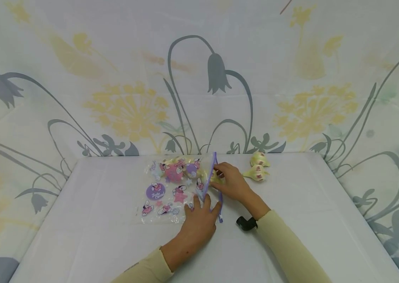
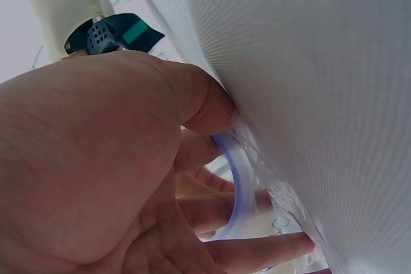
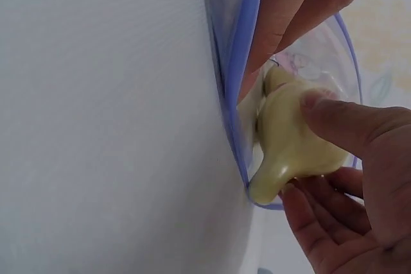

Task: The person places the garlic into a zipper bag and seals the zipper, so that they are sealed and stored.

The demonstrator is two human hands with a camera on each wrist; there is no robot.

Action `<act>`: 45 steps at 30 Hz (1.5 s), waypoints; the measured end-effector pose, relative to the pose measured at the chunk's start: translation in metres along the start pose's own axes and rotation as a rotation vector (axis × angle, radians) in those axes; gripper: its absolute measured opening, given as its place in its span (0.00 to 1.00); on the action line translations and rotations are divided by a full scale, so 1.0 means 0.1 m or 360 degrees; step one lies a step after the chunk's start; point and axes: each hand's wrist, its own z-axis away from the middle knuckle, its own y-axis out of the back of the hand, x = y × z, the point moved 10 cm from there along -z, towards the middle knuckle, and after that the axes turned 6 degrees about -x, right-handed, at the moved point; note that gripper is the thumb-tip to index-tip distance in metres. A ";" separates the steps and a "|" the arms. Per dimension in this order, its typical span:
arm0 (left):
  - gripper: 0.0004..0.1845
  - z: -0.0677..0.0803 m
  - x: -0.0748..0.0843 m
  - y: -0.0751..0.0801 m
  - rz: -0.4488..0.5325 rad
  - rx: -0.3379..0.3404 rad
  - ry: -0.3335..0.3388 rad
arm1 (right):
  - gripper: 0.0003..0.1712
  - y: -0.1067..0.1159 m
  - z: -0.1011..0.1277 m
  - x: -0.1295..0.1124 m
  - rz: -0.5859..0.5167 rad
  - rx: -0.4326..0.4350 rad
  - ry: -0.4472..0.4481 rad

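Observation:
A clear zip bag (image 1: 179,196) with pink and purple cartoon prints lies flat, its purple-edged mouth facing right and held apart. Pale yellow shapes show through its upper part. My left hand (image 1: 199,222) rests at the mouth's near side with fingers spread; in the left wrist view the fingers (image 2: 257,253) reach past the purple rim (image 2: 239,187). With thumb and fingers my right hand (image 1: 232,181) holds a garlic bulb (image 3: 292,129) at the mouth, its stem end beside the rim. Two more garlic bulbs (image 1: 258,173) lie to the right of that hand.
A white cloth covers the table (image 1: 309,208), which meets a flower-printed curtain (image 1: 199,98) along the back and sides. A small black device (image 1: 246,223) sits at my right wrist.

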 end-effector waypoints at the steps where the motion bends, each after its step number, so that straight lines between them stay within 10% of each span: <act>1: 0.31 0.00 0.00 0.00 0.0002 0.0001 0.0001 | 0.33 -0.01 -0.01 0.02 -0.0023 -0.0001 -0.0030; 16: 0.31 -0.01 0.00 -0.02 -0.0022 0.0053 0.0007 | 0.19 -0.04 -0.07 0.04 -0.0216 0.0021 -0.0103; 32: 0.29 -0.01 0.00 0.04 0.0003 0.0093 0.0030 | 0.03 -0.01 -0.20 0.08 0.0020 0.0240 -0.0229; 45: 0.30 -0.02 0.00 -0.02 -0.0002 0.0040 0.0031 | 0.10 -0.01 -0.07 0.16 -0.0060 0.0210 -0.0290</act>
